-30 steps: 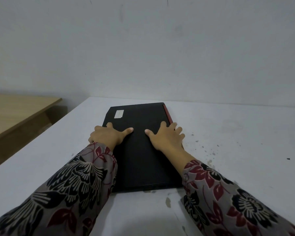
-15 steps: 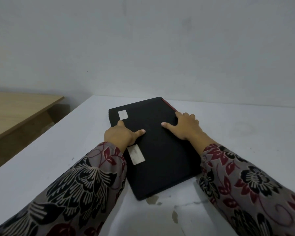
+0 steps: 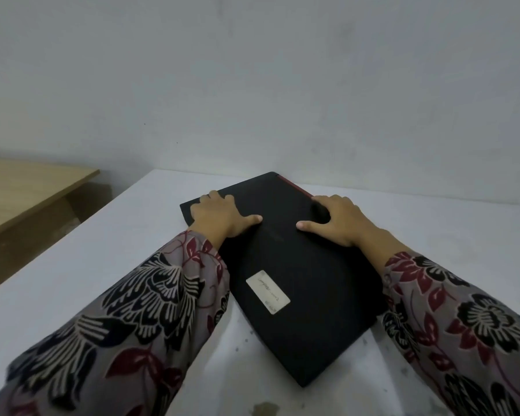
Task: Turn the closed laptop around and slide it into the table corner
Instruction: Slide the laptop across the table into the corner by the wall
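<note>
Your left hand (image 3: 219, 219) and right hand (image 3: 333, 220) press flat, palms down, fingers spread, atop closed laptop (image 3: 285, 265): nothing clasped, friction steers turn. Laptop lies skewed on white table (image 3: 102, 265), far tip near wall (image 3: 252, 85), corner not yet reached.

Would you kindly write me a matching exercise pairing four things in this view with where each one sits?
Things:
1. left hand
2. right hand
3. white label
4. wooden table

Places:
A. far left, beyond the white table's edge
B. flat on the laptop's far left corner
C. stuck on the lid, nearer the person than either hand
D. resting at the laptop's red-trimmed edge

Pairs: 1-B, 2-D, 3-C, 4-A
</note>
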